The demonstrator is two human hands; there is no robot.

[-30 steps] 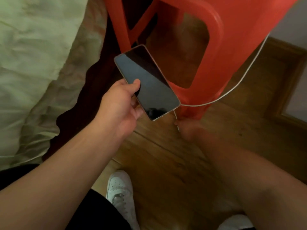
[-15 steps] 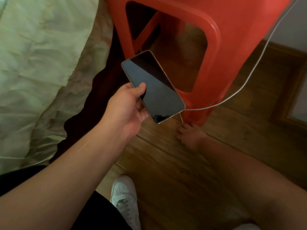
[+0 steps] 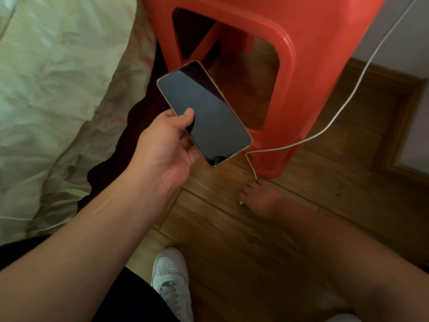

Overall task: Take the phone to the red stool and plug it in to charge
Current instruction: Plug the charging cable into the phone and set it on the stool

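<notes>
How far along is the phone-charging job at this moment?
Done: the phone, held in the left hand, is at the red stool. In hand: the right hand grips the white cable near its plug. Left: plugging it in.

Dim, warm indoor light; deep shadow lower frame; wide-angle edge distortion; slight softness.

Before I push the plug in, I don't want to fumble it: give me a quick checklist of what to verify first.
1. Phone held firmly in the left hand, thumb on the dark screen: ok.
2. Cable end in the right hand's grip, plug tip poking out: ok.
3. Plug lined up with the phone's port: not ok, it sits below, apart.
4. Port end of phone facing the plug: cannot tell, port not visible.
5. Cable clear of the red stool leg: cannot tell.
</notes>
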